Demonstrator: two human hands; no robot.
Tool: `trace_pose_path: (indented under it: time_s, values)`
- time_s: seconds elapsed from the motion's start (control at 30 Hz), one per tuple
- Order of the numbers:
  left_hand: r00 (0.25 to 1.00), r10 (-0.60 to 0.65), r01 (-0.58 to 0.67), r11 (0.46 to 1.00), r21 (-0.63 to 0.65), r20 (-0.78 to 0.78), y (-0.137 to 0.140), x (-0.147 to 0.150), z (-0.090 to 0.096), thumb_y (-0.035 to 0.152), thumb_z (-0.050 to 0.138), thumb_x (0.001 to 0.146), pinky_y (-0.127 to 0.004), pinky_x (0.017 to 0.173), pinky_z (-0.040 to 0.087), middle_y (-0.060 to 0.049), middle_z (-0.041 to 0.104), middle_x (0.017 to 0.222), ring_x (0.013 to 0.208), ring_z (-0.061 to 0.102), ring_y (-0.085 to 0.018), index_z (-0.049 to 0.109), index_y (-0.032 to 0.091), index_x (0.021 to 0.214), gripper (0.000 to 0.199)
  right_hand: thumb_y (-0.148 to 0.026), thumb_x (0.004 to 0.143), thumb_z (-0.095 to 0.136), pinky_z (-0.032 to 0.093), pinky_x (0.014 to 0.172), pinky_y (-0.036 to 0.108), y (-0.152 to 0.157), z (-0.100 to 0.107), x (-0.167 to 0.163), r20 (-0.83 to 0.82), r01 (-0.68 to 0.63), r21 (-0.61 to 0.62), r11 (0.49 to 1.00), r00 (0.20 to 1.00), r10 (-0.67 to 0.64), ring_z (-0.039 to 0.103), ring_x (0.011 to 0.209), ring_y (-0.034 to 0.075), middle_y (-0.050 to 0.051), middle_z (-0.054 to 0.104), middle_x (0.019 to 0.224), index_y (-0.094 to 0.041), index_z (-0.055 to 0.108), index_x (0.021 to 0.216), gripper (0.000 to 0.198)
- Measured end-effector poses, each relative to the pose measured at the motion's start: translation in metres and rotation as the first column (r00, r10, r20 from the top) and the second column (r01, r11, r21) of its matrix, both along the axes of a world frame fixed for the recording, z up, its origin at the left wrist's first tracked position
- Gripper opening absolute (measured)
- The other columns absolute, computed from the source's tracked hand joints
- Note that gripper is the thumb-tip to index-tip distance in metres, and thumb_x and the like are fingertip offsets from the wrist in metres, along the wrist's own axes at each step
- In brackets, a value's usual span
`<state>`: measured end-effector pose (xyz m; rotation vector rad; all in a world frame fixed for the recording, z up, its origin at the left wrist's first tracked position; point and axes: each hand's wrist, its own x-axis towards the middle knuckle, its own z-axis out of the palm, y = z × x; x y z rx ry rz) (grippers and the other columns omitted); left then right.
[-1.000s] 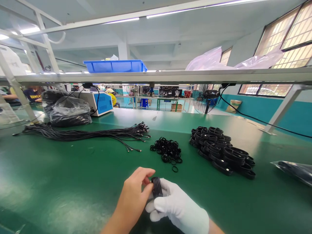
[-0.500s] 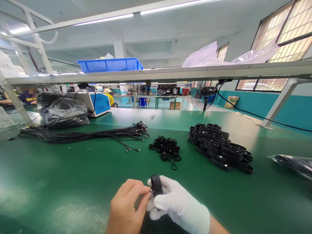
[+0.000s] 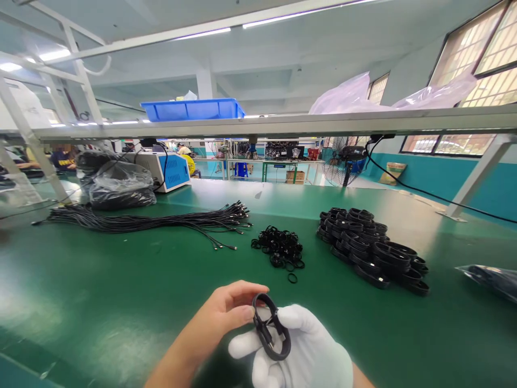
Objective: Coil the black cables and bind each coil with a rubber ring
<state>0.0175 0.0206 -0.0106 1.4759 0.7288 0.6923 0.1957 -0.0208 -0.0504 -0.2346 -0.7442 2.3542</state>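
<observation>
Cable coil held between both hands, above green table

Bare left hand [image 3: 224, 307] pinches upper left edge of black cable coil [image 3: 265, 326], thumb and fingers closed on it. Gloved right hand [image 3: 309, 345] grasps the coil's right side, thumb on the near face, fingers behind and below. Coil tilted, opening toward camera, plug ends inside the loop.

Just beyond, on green table [image 3: 161, 280]: one loose ring [image 3: 292, 283], then pile of small black rings [image 3: 278, 247]. Right of pile, stacked heap of coiled cables [image 3: 374, 250]; left, long bundle of straight cables [image 3: 153, 222]. Far left, plastic bag [image 3: 121, 186] beside blue-and-white machine [image 3: 173, 171]. Right edge, another bag [image 3: 490, 280], contents probably black, blurry. Shelf [image 3: 266, 126] overhead carries blue tray [image 3: 194, 111].
</observation>
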Motion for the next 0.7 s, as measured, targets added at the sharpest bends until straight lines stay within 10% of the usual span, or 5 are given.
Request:
trace_pose_path:
  time_s: [0.5,0.7]
  values:
    - [0.995,0.068,-0.071,0.997,0.028,0.078,0.007,0.003,-0.019,0.033,0.063,0.076,-0.027,0.080,0.044,-0.003,0.066,0.090,0.086,0.059,-0.017,0.063,0.018,0.095,0.024,-0.033,0.073,0.061,0.047,0.044,0.020,0.002,0.003,-0.012,0.162,0.257,0.059,0.965,0.951,-0.264,0.062,0.058,0.013,0.011,0.061,0.089,-0.008,0.054,0.099,0.037]
    - [0.968,0.249,-0.245,0.966,0.081,-0.032,0.004,0.005,-0.017,0.030,0.057,0.080,-0.030,0.087,0.042,-0.004,0.066,0.101,0.096,0.058,-0.021,0.064,0.019,0.100,0.024,-0.030,0.062,0.070,0.047,0.048,0.023,0.000,0.009,-0.014,0.476,0.419,0.253,0.872,0.731,-0.489,0.062,0.059,0.013,0.006,0.055,0.092,-0.014,0.048,0.103,0.050]
